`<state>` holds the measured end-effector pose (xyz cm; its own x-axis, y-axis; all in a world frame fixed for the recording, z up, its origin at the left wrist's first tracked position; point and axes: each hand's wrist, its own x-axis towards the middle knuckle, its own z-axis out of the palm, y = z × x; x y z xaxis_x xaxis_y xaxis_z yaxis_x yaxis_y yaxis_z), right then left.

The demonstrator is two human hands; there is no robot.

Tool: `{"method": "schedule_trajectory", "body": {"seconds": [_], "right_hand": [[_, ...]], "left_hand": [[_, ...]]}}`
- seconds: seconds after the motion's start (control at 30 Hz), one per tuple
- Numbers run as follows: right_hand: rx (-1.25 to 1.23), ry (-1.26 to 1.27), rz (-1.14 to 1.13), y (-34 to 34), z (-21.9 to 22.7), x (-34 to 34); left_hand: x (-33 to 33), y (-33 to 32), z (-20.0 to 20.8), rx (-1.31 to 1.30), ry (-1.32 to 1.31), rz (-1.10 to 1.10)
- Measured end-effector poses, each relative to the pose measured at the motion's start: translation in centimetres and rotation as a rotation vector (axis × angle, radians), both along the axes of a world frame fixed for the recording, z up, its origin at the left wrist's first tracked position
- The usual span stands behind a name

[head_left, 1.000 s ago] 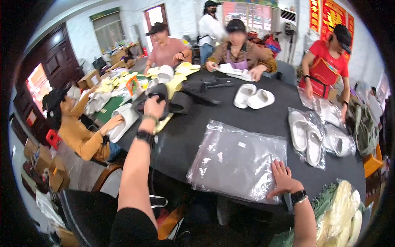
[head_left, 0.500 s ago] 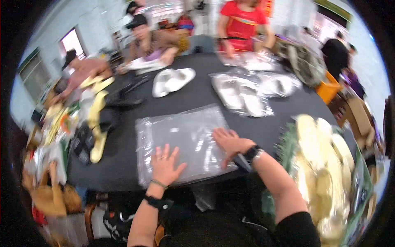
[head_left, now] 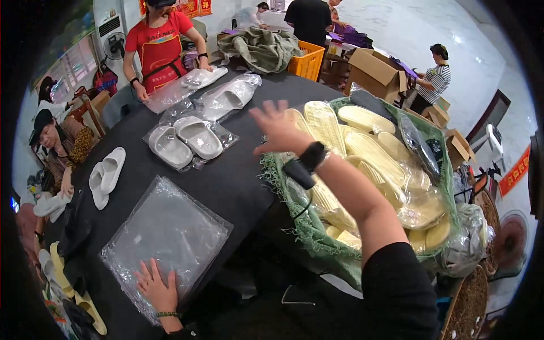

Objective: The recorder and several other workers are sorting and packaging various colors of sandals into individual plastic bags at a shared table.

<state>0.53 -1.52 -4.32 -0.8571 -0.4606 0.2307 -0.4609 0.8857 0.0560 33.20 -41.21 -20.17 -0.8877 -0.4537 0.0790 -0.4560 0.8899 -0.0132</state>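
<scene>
While my left hand presses flat on the clear plastic bag at lower left, my open right hand hovers empty over pale yellow foam insoles — bagged white slippers beyond, on the black table.

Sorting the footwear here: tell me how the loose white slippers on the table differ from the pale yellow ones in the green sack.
The white slippers lie as one loose pair on the black table; the yellow slippers are piled many deep in the green sack. The white ones lie apart from both hands; the right hand hovers over the yellow pile. Both are open-backed slippers.

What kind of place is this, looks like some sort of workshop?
Probably a small slipper-packing workshop: pale slippers in clear bags on a black table, a green sack of yellow slippers, and cardboard boxes behind.
</scene>
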Motion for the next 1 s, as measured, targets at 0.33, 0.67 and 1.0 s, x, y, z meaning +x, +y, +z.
{"method": "schedule_trajectory", "body": {"seconds": [0.33,0.67,1.0], "right_hand": [[-0.608,-0.213,-0.63,24.6,-7.2,-8.8],[-0.767,-0.289,-0.106,10.2,6.7,-3.4],[-0.522,-0.031,1.004,-12.6,13.4,4.1]], "left_hand": [[-1.3,1.0,0.5,0.081,0.089,-0.045],[0.3,0.5,1.0,0.117,0.117,-0.021],[0.7,0.2,0.7,0.06,0.24,-0.05]]}}
